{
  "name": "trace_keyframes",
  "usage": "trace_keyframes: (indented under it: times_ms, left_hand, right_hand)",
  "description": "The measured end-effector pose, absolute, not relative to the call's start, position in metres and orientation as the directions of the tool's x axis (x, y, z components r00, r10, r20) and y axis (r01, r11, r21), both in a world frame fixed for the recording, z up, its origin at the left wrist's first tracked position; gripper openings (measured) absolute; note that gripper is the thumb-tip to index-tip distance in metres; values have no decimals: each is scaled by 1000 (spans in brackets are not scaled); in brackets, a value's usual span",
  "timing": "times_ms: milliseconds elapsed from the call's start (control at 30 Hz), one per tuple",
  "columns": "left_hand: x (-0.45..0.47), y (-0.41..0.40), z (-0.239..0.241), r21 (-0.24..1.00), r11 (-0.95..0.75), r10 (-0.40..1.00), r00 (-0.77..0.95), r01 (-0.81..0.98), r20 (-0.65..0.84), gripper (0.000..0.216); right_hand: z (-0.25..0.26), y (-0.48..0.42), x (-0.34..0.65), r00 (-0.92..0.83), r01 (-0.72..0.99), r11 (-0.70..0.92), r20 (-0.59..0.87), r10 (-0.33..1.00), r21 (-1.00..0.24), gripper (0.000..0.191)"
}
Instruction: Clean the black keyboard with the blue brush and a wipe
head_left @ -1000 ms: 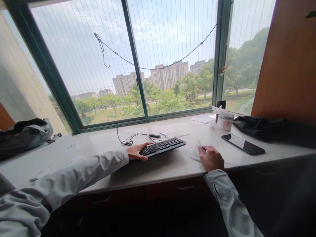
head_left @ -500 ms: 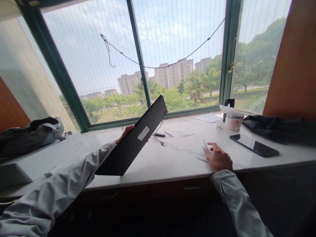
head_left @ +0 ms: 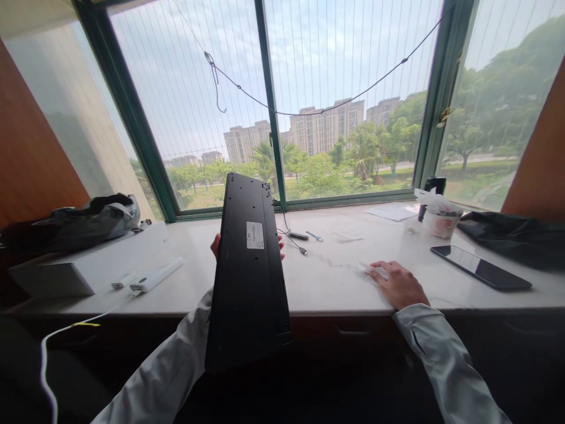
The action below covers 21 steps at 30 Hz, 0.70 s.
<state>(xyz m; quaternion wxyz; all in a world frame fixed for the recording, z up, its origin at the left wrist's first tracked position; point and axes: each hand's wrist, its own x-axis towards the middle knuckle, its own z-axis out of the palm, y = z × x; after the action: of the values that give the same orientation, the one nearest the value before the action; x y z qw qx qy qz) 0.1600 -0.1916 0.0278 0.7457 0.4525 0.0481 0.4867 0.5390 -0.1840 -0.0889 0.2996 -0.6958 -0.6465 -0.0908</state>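
My left hand (head_left: 217,244) grips a black keyboard (head_left: 249,271) and holds it upright above the counter's front edge, its underside with a white label facing me. Only fingertips show at both sides of the keyboard. Its cable (head_left: 291,238) trails down to the white stone counter (head_left: 326,282). Resting on the counter, my right hand (head_left: 397,284) has its fingers pressed on a crumpled white tissue (head_left: 373,270).
A phone (head_left: 480,267) lies face up at the right, beside dark cloth (head_left: 507,235). A white cup (head_left: 438,219) with tissue and a sheet of paper (head_left: 391,211) sit by the window. At left are a white box (head_left: 88,265), a bag (head_left: 83,221) and a white charger (head_left: 154,275).
My left hand lifted the keyboard off the counter and turned it from flat to upright, underside towards me. My right hand stayed on the tissue. The view swung left.
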Motion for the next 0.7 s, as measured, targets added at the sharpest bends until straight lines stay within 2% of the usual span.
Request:
trace_keyframes:
  times_ms: [167, 367, 467, 533, 567, 700]
  left_hand:
    - [163, -217, 6, 725, 208, 762, 573, -657, 300, 109]
    - [177, -232, -22, 774, 231, 805, 563, -590, 188, 116]
    - [188, -238, -33, 763, 225, 820, 541, -606, 188, 119]
    - [197, -243, -40, 741, 205, 857, 483, -639, 180, 120]
    - [201, -245, -43, 726, 187, 879, 443, -662, 178, 119]
    - [217, -249, -62, 639, 33, 934, 251, -769, 254, 104]
  right_hand:
    - [-94, -179, 544, 114, 957, 87, 633, 766, -277, 29]
    - [-83, -186, 532, 139, 980, -34, 548, 825, -198, 29]
    - [-66, -198, 507, 187, 981, -107, 613, 767, -164, 42]
    - [-50, -213, 483, 178, 975, -43, 643, 745, -219, 48]
    - [-40, -222, 470, 134, 967, 39, 633, 762, -253, 49]
    - [2, -262, 426, -175, 823, 421, 534, 827, -381, 53]
